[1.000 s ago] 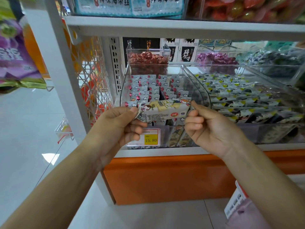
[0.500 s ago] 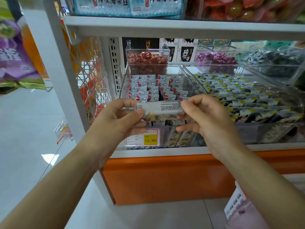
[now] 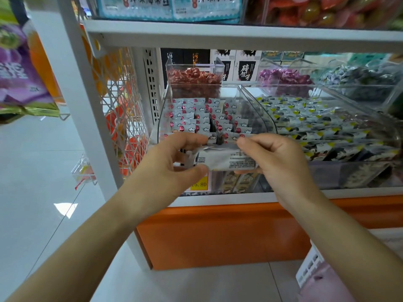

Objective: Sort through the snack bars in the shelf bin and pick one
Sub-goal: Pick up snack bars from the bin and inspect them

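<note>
Head view looks down on a white shelf unit [image 3: 239,35] with an orange base [image 3: 218,236]; the goods on its upper tier are cut off by the top edge. On the lower tier, a clear shelf bin [image 3: 162,118] holds rows of silver snack bars [image 3: 196,118] with red dots. The left hand [image 3: 168,168] and right hand [image 3: 281,164] meet in front of the bin's front wall. Each pinches one end of a single snack bar [image 3: 226,159] between thumb and fingers, level, outside the bin. Its silver back faces the camera, and the fine print is too small to read. Below it, the left hand covers most of a price tag [image 3: 199,184], leaving only its yellow end showing.
</note>
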The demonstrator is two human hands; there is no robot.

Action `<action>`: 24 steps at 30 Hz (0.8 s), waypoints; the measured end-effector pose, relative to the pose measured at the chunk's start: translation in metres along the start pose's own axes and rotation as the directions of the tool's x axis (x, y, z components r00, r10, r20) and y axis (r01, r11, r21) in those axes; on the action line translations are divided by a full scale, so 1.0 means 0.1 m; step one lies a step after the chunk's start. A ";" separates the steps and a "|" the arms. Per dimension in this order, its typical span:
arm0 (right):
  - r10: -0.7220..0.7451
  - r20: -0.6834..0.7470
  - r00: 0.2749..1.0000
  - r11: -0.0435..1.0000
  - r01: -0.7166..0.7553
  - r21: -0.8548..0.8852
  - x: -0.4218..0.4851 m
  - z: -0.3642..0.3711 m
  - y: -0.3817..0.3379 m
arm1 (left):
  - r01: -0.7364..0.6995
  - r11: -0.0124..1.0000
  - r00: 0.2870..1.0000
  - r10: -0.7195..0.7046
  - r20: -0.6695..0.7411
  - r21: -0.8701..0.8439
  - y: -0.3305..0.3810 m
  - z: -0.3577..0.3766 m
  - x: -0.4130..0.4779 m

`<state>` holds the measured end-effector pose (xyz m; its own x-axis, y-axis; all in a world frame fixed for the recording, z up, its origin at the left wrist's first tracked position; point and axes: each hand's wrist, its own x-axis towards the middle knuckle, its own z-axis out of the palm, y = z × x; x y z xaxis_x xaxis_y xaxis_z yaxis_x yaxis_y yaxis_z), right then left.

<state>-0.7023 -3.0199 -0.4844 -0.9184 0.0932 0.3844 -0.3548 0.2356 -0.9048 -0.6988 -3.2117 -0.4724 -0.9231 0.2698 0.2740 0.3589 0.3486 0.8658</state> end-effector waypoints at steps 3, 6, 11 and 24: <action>-0.092 0.029 0.995 0.989 0.095 -0.109 -0.02 0.01 -0.03 | 0.046 0.999 0.999 -0.046 -0.009 -0.020 0.00 0.00 0.01; -0.125 0.075 0.989 0.980 0.134 -0.144 -0.04 0.04 -0.05 | 0.065 0.997 0.997 -0.066 -0.036 -0.035 -0.01 -0.01 0.02; -0.116 0.110 0.987 0.982 0.130 -0.135 -0.04 0.06 -0.04 | 0.057 0.998 0.998 -0.057 -0.009 0.034 -0.02 -0.10 0.04; -0.088 0.094 0.992 0.990 0.097 -0.098 -0.05 0.08 -0.03 | -0.010 0.999 1.000 0.009 0.008 0.046 0.00 -0.14 0.02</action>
<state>-0.6977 -3.0292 -0.4851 -0.8962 -0.0192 0.4432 -0.4231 0.3373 -0.8410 -0.7029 -3.2241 -0.4656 -0.9186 0.2803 0.2786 0.3737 0.3873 0.8428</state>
